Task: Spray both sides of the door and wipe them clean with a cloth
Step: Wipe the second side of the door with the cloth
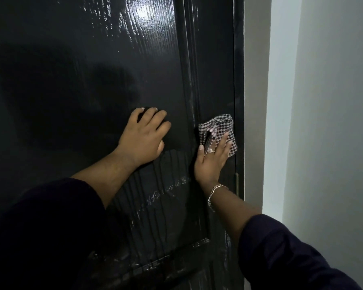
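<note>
Head view: glossy black panelled door (92, 59), wet streaks below and above the hands. Right hand (211, 160) presses a black-and-white checked cloth (216, 126) flat, fingers straight, on the door's right stile beside the dark frame edge (239, 80). Left hand (144, 137) lies released, braced on the centre panel. Best to wipe downward in overlapping passes, chasing drips. Count: one door, one cloth, two hands.

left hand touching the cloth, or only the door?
Apart. Head view: the left hand rests flat on the door, with bare panel between it and the cloth under the right hand.
</note>
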